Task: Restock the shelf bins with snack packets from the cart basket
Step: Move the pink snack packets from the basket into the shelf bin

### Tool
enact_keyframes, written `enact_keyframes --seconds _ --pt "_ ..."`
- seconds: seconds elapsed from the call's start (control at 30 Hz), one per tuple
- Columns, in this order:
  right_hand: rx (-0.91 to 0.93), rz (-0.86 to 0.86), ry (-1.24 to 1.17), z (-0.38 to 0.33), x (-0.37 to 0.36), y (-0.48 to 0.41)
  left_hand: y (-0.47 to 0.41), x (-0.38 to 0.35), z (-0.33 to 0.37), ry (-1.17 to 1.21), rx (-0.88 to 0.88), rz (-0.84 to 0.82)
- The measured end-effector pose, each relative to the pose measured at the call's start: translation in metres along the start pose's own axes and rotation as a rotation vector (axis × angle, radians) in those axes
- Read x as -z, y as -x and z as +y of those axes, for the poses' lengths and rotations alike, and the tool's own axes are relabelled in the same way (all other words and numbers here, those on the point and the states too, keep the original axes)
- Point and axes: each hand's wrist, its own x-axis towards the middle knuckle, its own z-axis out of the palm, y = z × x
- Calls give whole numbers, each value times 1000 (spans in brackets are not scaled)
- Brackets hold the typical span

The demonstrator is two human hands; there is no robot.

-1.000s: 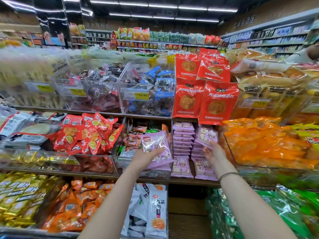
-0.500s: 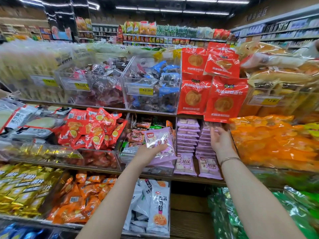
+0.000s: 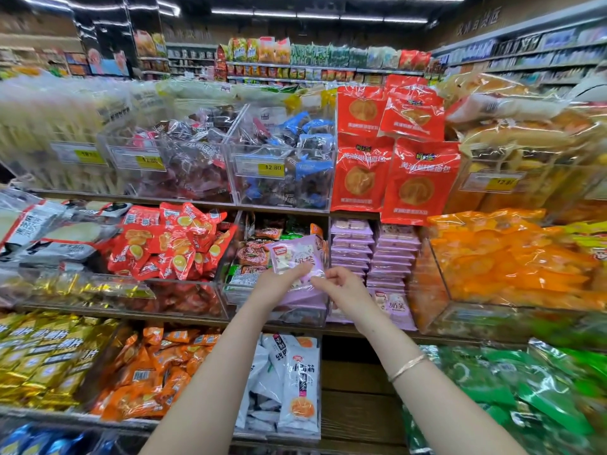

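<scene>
Fluorescent strip lights (image 3: 328, 16) run in rows across the dark ceiling at the top of the frame, flooding the aisle with bright, even light. Shadow is confined to dark gaps under the shelf boards. Glare streaks the glossy red packets (image 3: 361, 172) right of centre and the walls of the clear bins (image 3: 282, 192) beside them. The purple packet (image 3: 294, 257) at centre and a yellow price label (image 3: 271, 167) above it are sharp. Pale packets (image 3: 49, 126) at upper left and green packets (image 3: 542, 389) at lower right smear into blur. The wide lens bows the shelves toward both edges.
</scene>
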Motion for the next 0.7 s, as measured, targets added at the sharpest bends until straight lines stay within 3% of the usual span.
enact_keyframes --seconds 0.13,0.33,0.7 --pt "-82 22 -240 5 7 -2 1 -3 1 24 -8 74" --pt "-135 222 -656 23 40 -13 -6 -4 -5 -16 -59 99" --pt "-165 343 -576 25 55 -34 -8 -3 -7 -22 -40 97"
